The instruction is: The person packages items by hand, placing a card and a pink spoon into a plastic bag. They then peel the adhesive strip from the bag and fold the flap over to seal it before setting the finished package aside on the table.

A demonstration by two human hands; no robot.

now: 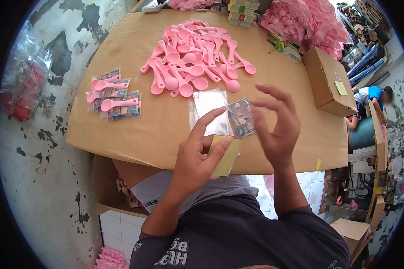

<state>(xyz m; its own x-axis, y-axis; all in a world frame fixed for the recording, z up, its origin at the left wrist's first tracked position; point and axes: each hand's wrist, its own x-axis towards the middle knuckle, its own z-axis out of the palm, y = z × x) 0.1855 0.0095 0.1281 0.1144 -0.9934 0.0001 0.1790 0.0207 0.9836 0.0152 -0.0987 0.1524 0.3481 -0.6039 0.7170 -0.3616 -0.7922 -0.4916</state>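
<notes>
My left hand (195, 157) is closed on a pale yellow card (226, 157), thumb on its near face; a clear plastic edge shows along it. A bit of pink shows below that hand, too small to name. My right hand (278, 127) is raised to the right with its fingers apart and holds nothing, slightly blurred. Beyond the hands lies a stack of clear plastic bags (209, 110). Beside it is a blue printed card (241, 117), partly behind my right fingers. Farther back is a heap of pink measuring spoons (191, 56).
Packed spoons with cards (121, 104) lie at the left of the brown table (161, 139). A cardboard box (325, 85) stands at the right edge, near a big bag of pink spoons (305, 27). Another person (368, 101) sits at far right. A peeling wall (45, 170) bounds the left.
</notes>
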